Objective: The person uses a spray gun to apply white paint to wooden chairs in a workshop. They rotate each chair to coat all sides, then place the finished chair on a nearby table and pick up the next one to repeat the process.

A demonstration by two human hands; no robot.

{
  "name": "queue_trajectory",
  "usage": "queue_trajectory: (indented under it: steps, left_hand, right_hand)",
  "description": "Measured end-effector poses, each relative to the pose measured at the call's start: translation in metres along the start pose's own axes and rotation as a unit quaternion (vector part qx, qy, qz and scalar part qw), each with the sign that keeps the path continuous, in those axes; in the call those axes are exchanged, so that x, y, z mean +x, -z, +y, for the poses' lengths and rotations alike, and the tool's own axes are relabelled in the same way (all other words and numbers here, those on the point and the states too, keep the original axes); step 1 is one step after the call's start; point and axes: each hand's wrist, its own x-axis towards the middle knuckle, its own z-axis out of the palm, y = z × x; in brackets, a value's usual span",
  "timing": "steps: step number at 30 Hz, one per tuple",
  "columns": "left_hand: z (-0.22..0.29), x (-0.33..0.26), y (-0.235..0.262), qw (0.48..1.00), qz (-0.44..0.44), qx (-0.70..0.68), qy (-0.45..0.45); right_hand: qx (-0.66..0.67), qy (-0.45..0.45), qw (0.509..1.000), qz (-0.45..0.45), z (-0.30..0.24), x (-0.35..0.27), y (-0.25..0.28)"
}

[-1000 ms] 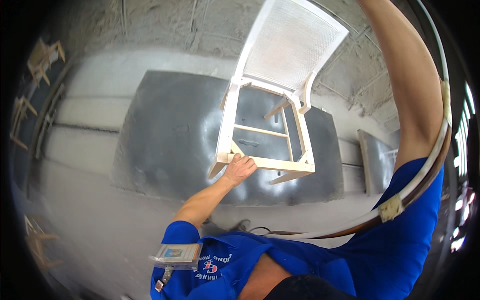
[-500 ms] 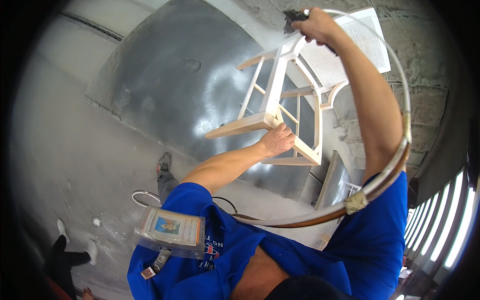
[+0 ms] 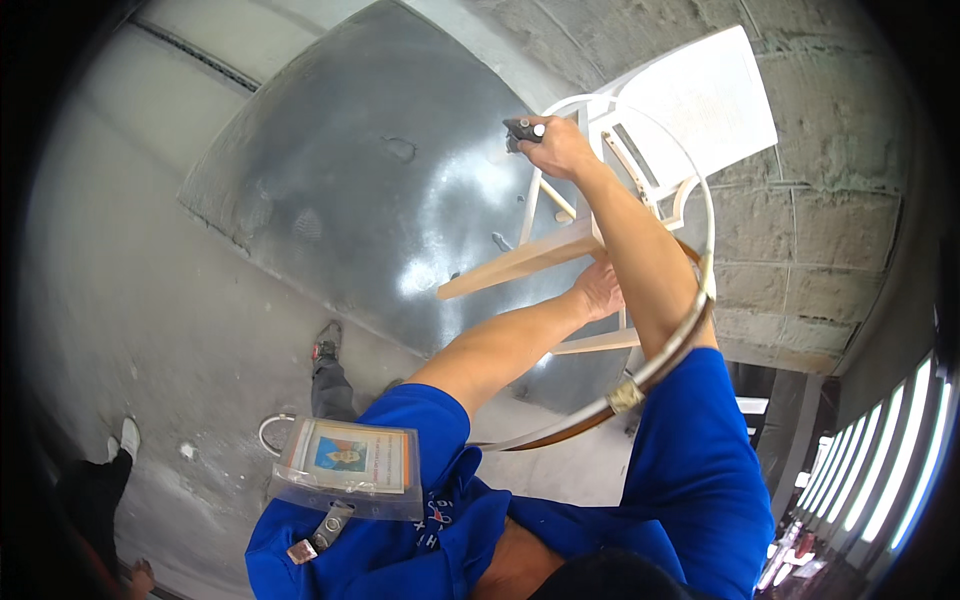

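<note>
Right hand (image 3: 556, 152) closed around a black spray gun (image 3: 524, 132)

Below it, left hand (image 3: 600, 291) grips the chair (image 3: 570, 242), fingers partly hidden.

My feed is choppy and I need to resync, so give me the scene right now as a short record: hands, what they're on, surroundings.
Right hand: wrapped around a dark spray gun
Spraying: cannot tell
Left hand: at the seat frame of a pale wooden chair; grip partly hidden by the right forearm
Chair back: white, at upper right
Hose: white, arching across the right forearm
Backdrop: large dark grey panel
Other person: pale shoe at lower left
</note>
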Motion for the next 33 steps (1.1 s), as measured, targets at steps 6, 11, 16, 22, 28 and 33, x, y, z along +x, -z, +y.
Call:
queue_trajectory:
  steps: [6,11,16,22,28,33]
  left_hand:
    - [-0.007,0.065,0.01,0.951,-0.084,0.254,-0.157]
    - [-0.017,0.135,0.018,0.936,-0.104,0.294,-0.161]
    - [-0.029,0.174,0.023,0.888,-0.147,0.407,-0.154]
    - [-0.017,0.231,0.032,0.833,-0.209,0.498,-0.123]
    - [-0.014,0.233,0.014,0.799,-0.205,0.546,-0.144]
    - [-0.023,0.261,0.0,0.766,-0.238,0.582,-0.13]
  right_hand:
    - [0.296,-0.044,0.911,0.284,0.017,-0.198,0.116]
    - [0.409,-0.194,0.681,0.575,0.052,-0.436,0.083]
    - [0.562,-0.376,0.503,0.538,0.058,-0.505,-0.123]
    - [0.777,-0.346,0.299,0.433,0.066,-0.364,-0.306]
    - [0.817,-0.201,0.181,0.51,0.132,-0.239,-0.311]
    - [0.811,-0.178,0.162,0.533,0.139,-0.197,-0.293]
